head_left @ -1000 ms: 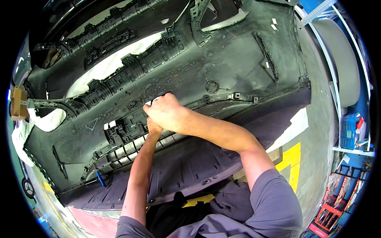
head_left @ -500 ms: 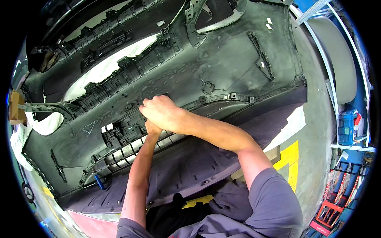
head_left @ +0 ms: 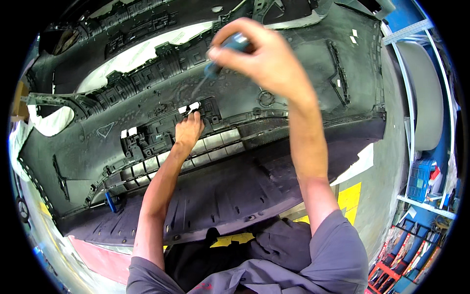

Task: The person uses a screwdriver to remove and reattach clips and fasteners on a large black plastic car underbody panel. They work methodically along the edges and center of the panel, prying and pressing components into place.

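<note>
My right hand (head_left: 262,61) is raised above the big black car bumper cover (head_left: 166,196), which lies with its inner side up. Its fingers are closed round the dark teal handle of a screwdriver (head_left: 237,44), whose thin shaft slants down to the left, blurred. Lower down, my left hand (head_left: 189,130) rests on the black plastic bracket (head_left: 156,128) in the bumper's middle. Its fingers are curled at a part with white tabs (head_left: 189,108); what lies under the fingertips is hidden. A grey ribbed strip (head_left: 215,154) runs just below this hand.
A blue-handled tool (head_left: 110,202) sits at the bumper's lower left. Behind lies another dark bumper-like part (head_left: 142,27), with white sheeting (head_left: 122,66) showing in the opening. To the right stand metal shelving (head_left: 411,122), a blue crate (head_left: 420,180) and a red rack (head_left: 384,274).
My right hand has lifted off my left hand, upward and right, and now shows a screwdriver. My left hand stays on the bracket, with white tabs now visible. The view has shifted slightly.
</note>
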The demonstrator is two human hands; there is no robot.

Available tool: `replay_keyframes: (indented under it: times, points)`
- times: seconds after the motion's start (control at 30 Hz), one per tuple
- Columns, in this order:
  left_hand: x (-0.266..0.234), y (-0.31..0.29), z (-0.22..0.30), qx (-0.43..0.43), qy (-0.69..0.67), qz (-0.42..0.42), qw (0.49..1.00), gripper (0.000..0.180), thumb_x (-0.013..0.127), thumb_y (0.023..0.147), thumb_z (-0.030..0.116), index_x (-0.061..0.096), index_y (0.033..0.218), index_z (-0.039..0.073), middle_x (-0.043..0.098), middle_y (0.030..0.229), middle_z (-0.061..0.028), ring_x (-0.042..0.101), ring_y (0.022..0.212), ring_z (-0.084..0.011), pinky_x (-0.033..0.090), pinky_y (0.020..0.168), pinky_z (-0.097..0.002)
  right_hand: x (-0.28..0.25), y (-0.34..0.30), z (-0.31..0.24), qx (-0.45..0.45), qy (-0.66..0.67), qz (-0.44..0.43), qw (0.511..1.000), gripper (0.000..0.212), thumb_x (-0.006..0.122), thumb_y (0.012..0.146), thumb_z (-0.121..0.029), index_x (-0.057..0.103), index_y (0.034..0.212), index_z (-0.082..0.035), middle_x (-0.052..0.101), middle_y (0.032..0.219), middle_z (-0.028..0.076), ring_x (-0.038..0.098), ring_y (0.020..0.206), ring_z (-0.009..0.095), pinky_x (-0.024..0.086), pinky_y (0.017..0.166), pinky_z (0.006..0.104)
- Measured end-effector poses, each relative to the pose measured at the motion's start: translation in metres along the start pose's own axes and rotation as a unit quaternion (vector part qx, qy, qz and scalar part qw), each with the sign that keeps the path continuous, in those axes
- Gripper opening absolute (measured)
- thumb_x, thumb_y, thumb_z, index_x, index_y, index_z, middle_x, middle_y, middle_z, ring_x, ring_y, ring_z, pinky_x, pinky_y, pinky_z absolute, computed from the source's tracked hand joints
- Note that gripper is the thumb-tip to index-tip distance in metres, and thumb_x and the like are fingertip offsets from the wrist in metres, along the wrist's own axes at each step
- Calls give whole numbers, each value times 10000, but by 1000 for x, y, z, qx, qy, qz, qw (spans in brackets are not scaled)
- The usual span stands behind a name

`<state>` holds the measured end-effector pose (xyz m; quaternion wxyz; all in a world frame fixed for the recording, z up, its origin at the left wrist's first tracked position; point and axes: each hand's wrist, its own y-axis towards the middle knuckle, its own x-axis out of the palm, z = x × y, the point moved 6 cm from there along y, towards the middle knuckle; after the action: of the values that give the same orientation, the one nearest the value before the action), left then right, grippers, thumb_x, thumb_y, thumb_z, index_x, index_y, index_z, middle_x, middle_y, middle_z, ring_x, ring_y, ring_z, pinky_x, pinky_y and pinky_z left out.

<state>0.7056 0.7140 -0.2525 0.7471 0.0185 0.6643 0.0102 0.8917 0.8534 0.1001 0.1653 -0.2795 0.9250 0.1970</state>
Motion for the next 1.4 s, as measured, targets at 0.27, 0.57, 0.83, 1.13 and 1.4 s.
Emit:
replay_keyframes:
  times: [0.27, 0.57, 0.83, 1.13, 1.4]
  points:
    - [-51, 0, -18, -13, -279, -3, 960, 238, 722, 1068, 298, 600, 1093, 95, 693, 925, -107, 716, 786, -336, 557, 684, -464, -64, -13, -10, 31, 81, 185, 979, 223, 886, 999, -193, 781, 1152, -70, 727, 890, -44, 530, 663, -14, 366, 570, 196]
    - [-12, -5, -163, -320, -519, 153, 778, 169, 739, 1085, 140, 686, 1192, 20, 790, 999, -90, 784, 806, -186, 610, 663, -324, -53, -5, -15, -22, 95, 200, 975, 278, 877, 1014, -296, 812, 1083, -34, 764, 850, 4, 654, 778, 36, 464, 687, 216]
    - [7, 14, -148, -307, -582, 118, 744, 253, 618, 1100, 33, 688, 1341, 0, 798, 1089, -109, 765, 939, -178, 612, 792, -324, -73, 1, -36, -49, 50, 181, 981, 312, 819, 1068, -341, 779, 1123, -37, 740, 862, -6, 661, 816, 56, 500, 717, 251]
    - [-75, 38, -26, -54, -315, 128, 939, 273, 692, 1074, 167, 724, 1328, 73, 727, 1272, -142, 654, 1216, -366, 509, 1058, -474, -121, -44, 27, 91, -8, -10, 996, 330, 682, 1160, -357, 644, 1174, -30, 761, 997, 58, 735, 978, 135, 585, 913, 330]
    - [-36, 38, 9, 39, -77, 86, 993, 394, 671, 1103, 350, 674, 1442, 149, 675, 1320, -115, 618, 1256, -339, 457, 1129, -492, -216, -195, 118, 180, 347, 378, 839, 395, 629, 1095, -319, 468, 790, -126, 484, 758, 45, 502, 780, 230, 471, 852, 435]
